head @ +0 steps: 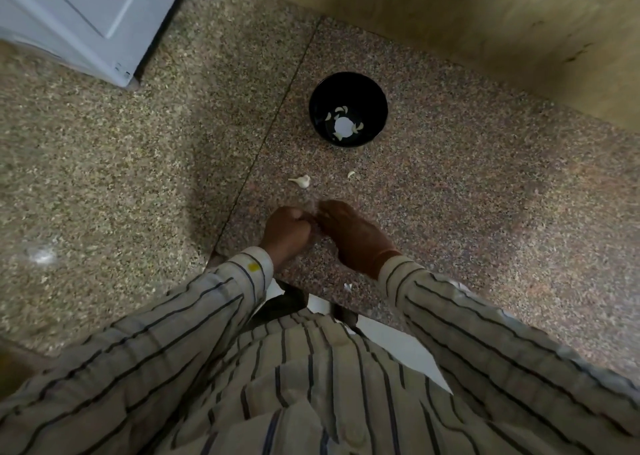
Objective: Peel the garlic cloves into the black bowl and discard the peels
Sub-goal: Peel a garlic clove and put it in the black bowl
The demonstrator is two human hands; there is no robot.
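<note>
Left hand and right hand meet fingertip to fingertip at frame centre, over the speckled stone counter. Fingers curled; blurred, possibly pinching a clove, cannot tell. Black bowl above centre, peeled cloves inside. One unpeeled garlic clove between bowl and hands; small peel scrap just right of it.
</note>
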